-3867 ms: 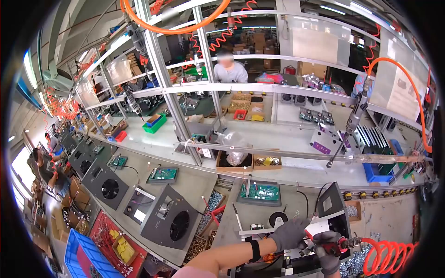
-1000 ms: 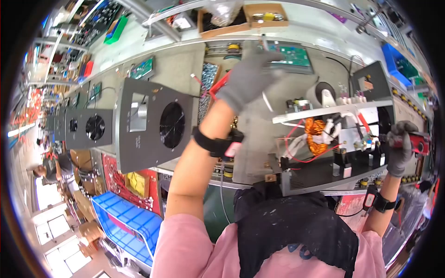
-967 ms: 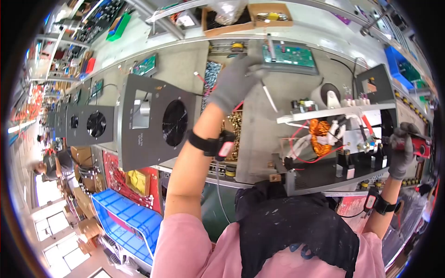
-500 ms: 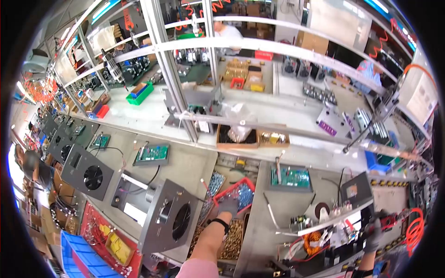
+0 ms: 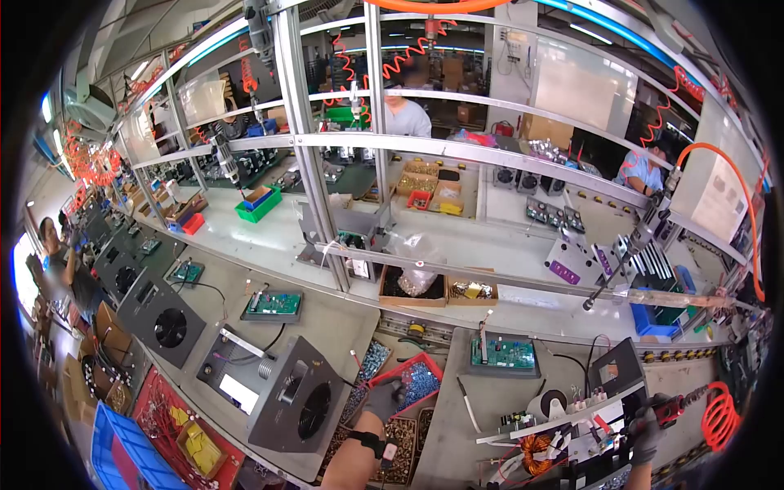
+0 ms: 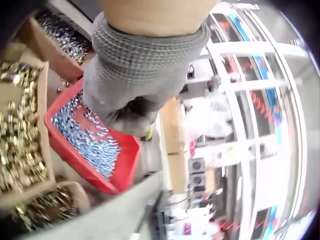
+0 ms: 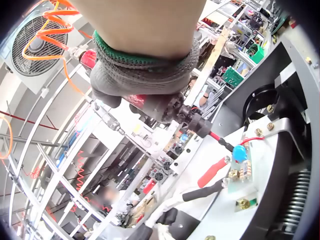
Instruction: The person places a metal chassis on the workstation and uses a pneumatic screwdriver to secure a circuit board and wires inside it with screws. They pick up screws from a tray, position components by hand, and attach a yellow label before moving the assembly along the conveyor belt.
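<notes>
My gloved left hand (image 5: 384,400) reaches into a red tray (image 6: 131,150) of small silvery screws (image 6: 95,145). In the left wrist view its bent fingers lie over the tray's side, their tips hidden. My gloved right hand (image 5: 645,437) grips a red pneumatic screwdriver (image 7: 160,107), its coiled orange hose (image 5: 720,416) trailing off. In the right wrist view the screwdriver's bit points down to a blue round part (image 7: 240,153) inside an open dark metal housing. That housing (image 5: 616,371) also holds a copper-wound coil (image 5: 536,453) and wires.
Bins of brass fittings (image 6: 20,135) stand beside the red tray. A green circuit board (image 5: 510,354) lies behind the housing. To the left stands a dark panel with a fan (image 5: 314,408). Metal rails (image 5: 490,155) cross above the bench, and another screwdriver (image 5: 625,245) hangs at right.
My left hand has gone from the housing to the red tray, where it stays since half a second ago. The right hand keeps the screwdriver at the housing's right. The head view has tilted.
</notes>
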The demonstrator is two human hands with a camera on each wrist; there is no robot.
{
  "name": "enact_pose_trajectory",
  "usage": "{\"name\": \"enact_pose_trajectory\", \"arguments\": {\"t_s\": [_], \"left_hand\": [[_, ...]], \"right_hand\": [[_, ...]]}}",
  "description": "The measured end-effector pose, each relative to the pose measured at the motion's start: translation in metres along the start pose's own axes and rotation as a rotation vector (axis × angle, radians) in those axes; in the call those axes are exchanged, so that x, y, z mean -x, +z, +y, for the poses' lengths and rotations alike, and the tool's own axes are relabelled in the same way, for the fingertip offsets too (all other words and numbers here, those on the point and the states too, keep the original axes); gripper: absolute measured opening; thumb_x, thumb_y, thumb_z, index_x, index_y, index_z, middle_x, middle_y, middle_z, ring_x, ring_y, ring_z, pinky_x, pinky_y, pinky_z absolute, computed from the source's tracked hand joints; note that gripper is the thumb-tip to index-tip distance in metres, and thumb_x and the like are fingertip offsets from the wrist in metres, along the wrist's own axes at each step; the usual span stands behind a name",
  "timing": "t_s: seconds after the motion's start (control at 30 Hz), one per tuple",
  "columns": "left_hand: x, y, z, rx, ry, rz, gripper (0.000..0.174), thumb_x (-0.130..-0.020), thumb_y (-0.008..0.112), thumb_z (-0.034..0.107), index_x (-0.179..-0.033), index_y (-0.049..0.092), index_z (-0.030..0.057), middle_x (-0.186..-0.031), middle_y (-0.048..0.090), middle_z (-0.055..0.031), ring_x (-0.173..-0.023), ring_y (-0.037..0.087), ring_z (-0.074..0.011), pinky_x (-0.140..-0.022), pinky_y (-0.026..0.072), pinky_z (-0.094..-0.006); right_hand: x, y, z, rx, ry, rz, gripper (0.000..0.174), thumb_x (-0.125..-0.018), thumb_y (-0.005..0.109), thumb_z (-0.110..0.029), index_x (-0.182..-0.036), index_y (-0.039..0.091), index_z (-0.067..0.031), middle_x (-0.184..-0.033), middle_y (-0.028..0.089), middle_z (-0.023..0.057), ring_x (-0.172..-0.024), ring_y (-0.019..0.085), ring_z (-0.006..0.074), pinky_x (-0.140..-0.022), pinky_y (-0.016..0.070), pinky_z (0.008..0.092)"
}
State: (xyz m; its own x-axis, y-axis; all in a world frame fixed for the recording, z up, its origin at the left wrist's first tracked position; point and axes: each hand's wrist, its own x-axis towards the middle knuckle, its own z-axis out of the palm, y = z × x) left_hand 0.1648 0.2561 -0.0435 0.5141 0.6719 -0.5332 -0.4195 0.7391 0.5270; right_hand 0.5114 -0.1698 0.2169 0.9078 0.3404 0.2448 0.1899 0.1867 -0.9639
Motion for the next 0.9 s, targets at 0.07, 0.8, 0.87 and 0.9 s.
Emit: {"name": "enact_pose_trajectory", "arguments": {"t_s": [0.07, 0.8, 0.87, 0.9], "left_hand": [[0.034, 0.028, 0.003, 0.117, -0.018, -0.025, 0.012, -0.085, 0.053, 0.002, -0.094, 0.061, 0.0025, -0.078, 0.06, -0.0087, -0.065, 0.056, -0.0176, -0.055, 0.0461, -0.0278], [0.248, 0.253, -0.08, -0.171, -0.244, -0.406, 0.027, -0.093, 0.055, 0.032, -0.097, 0.057, 0.0057, -0.071, 0.057, -0.0005, -0.051, 0.052, -0.0068, -0.041, 0.0389, -0.0199], [0.25, 0.249, -0.085, -0.141, -0.231, -0.395, 0.028, -0.092, 0.057, 0.032, -0.101, 0.057, 0.0057, -0.07, 0.057, -0.0008, -0.048, 0.051, -0.0074, -0.038, 0.0376, -0.0205], [0.25, 0.247, -0.088, -0.104, -0.232, -0.38, 0.027, -0.092, 0.057, 0.031, -0.102, 0.057, 0.0054, -0.07, 0.058, -0.0011, -0.048, 0.051, -0.0073, -0.038, 0.0374, -0.0205]], "right_hand": [[0.002, -0.005, 0.003, -0.03, -0.043, -0.064, 0.042, -0.08, 0.066, -0.012, -0.117, 0.046, -0.0114, -0.093, 0.055, 0.0053, -0.067, 0.054, 0.0093, -0.044, 0.0445, 0.0187], [0.095, 0.164, -0.111, -0.411, -0.268, -0.508, 0.044, -0.071, 0.072, -0.028, -0.091, 0.037, -0.0091, -0.078, 0.042, 0.006, -0.061, 0.045, 0.016, -0.056, 0.0398, 0.0284], [0.102, 0.167, -0.115, -0.431, -0.268, -0.478, 0.048, -0.07, 0.076, -0.03, -0.089, 0.037, -0.0102, -0.076, 0.045, 0.0064, -0.06, 0.048, 0.0175, -0.054, 0.0433, 0.0308], [0.105, 0.167, -0.117, -0.445, -0.271, -0.44, 0.051, -0.069, 0.08, -0.031, -0.088, 0.037, -0.0114, -0.075, 0.047, 0.0068, -0.058, 0.051, 0.019, -0.052, 0.0467, 0.0332]]}}
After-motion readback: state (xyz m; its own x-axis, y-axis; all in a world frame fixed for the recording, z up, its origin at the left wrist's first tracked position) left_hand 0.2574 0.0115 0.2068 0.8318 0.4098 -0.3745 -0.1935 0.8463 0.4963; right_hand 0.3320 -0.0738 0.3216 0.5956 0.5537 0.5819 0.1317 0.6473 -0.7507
